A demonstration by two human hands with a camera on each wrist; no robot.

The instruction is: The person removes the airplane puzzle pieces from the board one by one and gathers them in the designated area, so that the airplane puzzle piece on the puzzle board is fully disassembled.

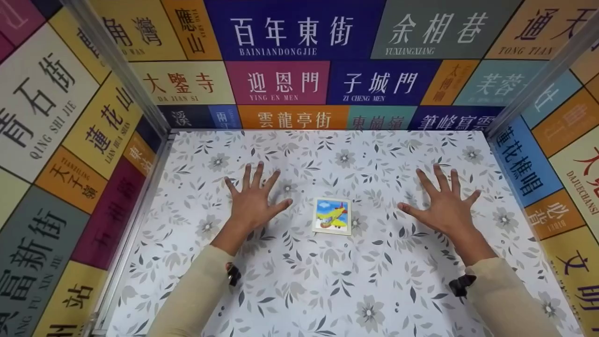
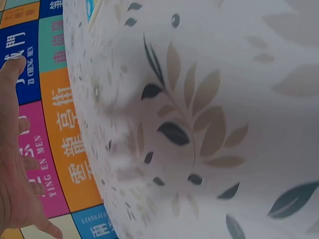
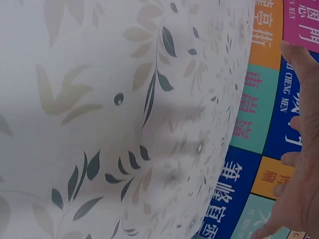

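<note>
A small square picture tile [image 1: 332,216] with a yellow plane on blue lies between the two hands in the head view. To its left the left hand [image 1: 253,203] is held with fingers spread, holding nothing. On the other side the right hand [image 1: 444,206] has its fingers spread too and holds nothing. Neither hand touches the tile. In the left wrist view the left hand [image 2: 17,159] shows at the left edge, and a corner of the tile [image 2: 91,10] shows at the top. The right hand [image 3: 301,154] is at the right edge of the right wrist view.
A white table [image 1: 369,281] with a grey leaf and flower pattern lies below the hands. Colourful panels [image 1: 299,37] with printed characters stand behind it and at both sides, with clear strips at the corners. A dark band item [image 1: 462,285] is at the right wrist.
</note>
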